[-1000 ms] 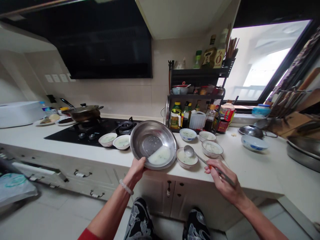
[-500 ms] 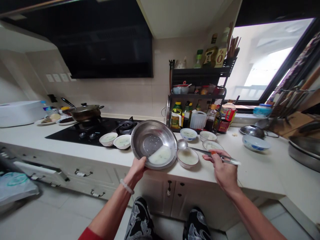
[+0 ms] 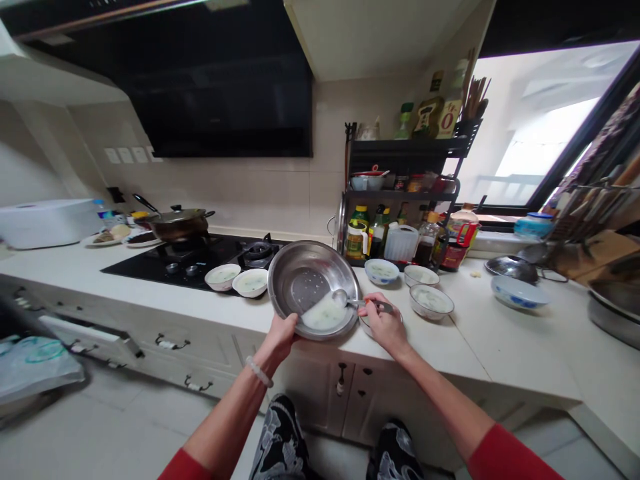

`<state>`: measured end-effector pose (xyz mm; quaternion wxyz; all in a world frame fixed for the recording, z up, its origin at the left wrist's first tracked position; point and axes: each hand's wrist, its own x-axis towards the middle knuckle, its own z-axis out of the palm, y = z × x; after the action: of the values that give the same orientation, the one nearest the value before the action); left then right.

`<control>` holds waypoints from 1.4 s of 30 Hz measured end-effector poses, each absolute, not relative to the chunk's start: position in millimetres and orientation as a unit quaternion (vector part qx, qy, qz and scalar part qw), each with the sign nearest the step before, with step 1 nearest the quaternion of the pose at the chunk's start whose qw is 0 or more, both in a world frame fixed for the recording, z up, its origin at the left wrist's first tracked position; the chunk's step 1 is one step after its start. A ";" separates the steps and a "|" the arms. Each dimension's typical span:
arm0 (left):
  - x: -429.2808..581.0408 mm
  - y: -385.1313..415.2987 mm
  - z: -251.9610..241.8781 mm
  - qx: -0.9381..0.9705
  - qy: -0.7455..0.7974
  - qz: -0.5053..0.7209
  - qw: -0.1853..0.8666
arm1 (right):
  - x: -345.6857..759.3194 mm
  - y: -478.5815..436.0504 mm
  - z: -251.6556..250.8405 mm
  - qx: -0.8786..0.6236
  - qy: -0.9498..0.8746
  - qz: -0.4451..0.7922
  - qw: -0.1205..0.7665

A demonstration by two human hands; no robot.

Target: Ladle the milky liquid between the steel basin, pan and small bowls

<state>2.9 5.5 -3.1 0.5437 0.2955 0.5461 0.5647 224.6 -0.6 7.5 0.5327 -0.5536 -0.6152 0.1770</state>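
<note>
While two filled bowls (image 3: 218, 287) stand at the front edge of the stove (image 3: 150, 267), the left hand (image 3: 281, 335) pinches the rim of a tilted metal basin (image 3: 305, 277) at the counter (image 3: 500, 320); inside rests a ladle (image 3: 341, 298), clasped by the right hand (image 3: 386, 327).

Free passage: bare counter (image 3: 477, 320) between the brown-rimmed bowl (image 3: 431, 313), right of the right hand (image 3: 384, 325), and the blue-patterned bowl (image 3: 520, 293); open air over the steel basin's (image 3: 303, 263) left half, to my eye. Obstacles: two bowls (image 3: 220, 287) crowding its left; black rack (image 3: 405, 148) behind.
</note>
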 end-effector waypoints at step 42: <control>3.8 2.4 1.4 0.285 0.540 0.568 0.552 | 254.6 -7.7 30.3 -0.422 -0.290 0.422 0.748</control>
<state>3.8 2.4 1.4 0.5518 0.2852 0.5399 0.5680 254.6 -7.7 30.3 0.7479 -0.4222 -0.2899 0.4224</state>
